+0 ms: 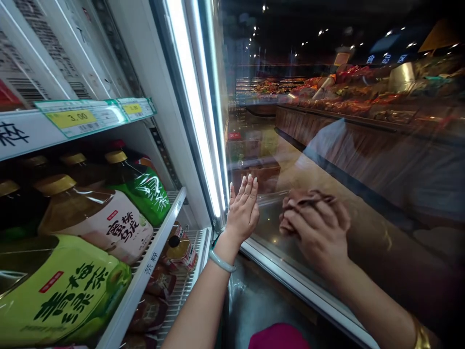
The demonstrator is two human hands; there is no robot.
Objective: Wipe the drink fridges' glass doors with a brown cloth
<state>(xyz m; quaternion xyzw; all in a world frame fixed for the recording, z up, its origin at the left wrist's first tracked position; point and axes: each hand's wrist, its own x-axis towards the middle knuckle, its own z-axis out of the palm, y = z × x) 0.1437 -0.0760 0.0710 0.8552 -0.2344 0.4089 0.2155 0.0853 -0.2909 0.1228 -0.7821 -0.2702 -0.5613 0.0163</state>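
Note:
My left hand (pixel 242 213), with a pale bangle (pixel 222 261) on its wrist, lies flat near the hinge side of a glass door (pixel 269 218), fingers stretched out and nothing held. To the right, my right hand (pixel 321 235) has its fingers wrapped over a crumpled brown cloth (pixel 289 220), which is up against the glass. A gold bracelet (pixel 421 334) circles the right wrist. The door's white bottom frame (pixel 283 274) runs below both hands.
Bottled drinks (pixel 123 228) fill the cooler shelf (pixel 145 271) on the left, below a price tag (pixel 78 118). A bright light strip (pixel 192 97) stands beside the door. Through the glass appears a wood-panelled display (pixel 319 126) with goods on top.

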